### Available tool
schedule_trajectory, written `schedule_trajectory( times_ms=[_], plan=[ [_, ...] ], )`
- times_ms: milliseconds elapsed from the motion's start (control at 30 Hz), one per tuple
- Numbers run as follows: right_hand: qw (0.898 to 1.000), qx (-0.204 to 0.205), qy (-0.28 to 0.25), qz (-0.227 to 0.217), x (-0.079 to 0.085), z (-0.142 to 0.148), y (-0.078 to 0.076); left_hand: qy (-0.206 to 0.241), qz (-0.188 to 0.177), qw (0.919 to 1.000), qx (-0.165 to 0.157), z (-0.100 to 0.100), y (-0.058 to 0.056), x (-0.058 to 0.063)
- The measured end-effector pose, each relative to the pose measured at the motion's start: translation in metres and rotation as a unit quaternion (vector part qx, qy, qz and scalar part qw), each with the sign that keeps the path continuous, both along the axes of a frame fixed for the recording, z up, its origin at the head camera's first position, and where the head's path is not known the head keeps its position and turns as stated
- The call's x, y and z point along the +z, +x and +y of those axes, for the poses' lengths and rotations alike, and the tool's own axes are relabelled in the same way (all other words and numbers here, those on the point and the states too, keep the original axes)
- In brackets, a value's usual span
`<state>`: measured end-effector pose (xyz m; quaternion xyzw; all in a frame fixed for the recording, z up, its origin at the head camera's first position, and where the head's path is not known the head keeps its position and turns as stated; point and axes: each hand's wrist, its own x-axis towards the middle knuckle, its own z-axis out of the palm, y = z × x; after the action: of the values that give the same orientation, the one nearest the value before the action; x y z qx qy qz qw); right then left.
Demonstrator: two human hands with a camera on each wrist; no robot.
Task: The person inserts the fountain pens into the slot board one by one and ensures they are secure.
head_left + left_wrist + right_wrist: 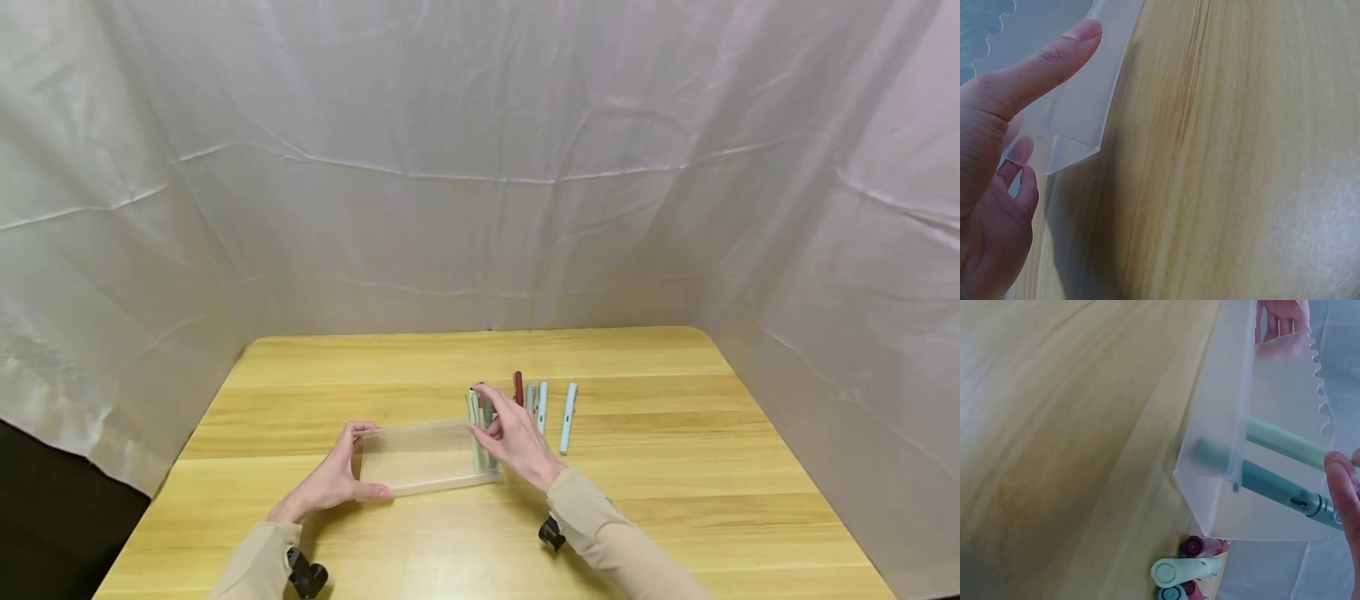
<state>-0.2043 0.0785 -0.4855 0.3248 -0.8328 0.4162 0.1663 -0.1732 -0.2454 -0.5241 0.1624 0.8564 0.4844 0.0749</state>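
A translucent plastic pen tray point(420, 460) with a notched edge is held tilted over the table. My left hand point(330, 483) grips its left end, thumb along the near side and fingers around the far one. At the tray's right end, my right hand point(522, 442) pinches the upper end of a light green pen point(1288, 444) between thumb and finger. Beside it in the tray lies a teal pen point(1275, 485), its lower end seen through the frosted wall. The right hand partly covers both pens in the head view.
Right of the tray on the wooden table point(675, 467) lie more pens: a dark red pen point(518, 388), a light blue pen point(542, 407) and another light blue pen point(568, 419) farther right. The right wrist view shows several pens bunched by the tray's end. Pale curtains point(480, 250) surround the table.
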Motion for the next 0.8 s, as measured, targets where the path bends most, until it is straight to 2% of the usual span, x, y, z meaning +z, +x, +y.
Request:
schedule_trajectory(
  times_ms=[267, 567, 800],
  plan=[
    [1.0, 0.006, 0.009, 0.004, -0.0009, 0.0045, 0.0018, -0.001, -0.015, 0.9999, 0.005, 0.0009, 0.0011, -0.0005],
    [1.0, 0.007, 0.021, 0.001, -0.0021, 0.0075, 0.0011, 0.0, 0.0, 1.0, 0.003, 0.0005, -0.0012, -0.0001],
    [0.999, 0.01, 0.033, 0.022, -0.0041, 0.0096, 0.0006, 0.0, 0.005, 1.0, -0.001, 0.0006, 0.0009, 0.0013]
  ],
)
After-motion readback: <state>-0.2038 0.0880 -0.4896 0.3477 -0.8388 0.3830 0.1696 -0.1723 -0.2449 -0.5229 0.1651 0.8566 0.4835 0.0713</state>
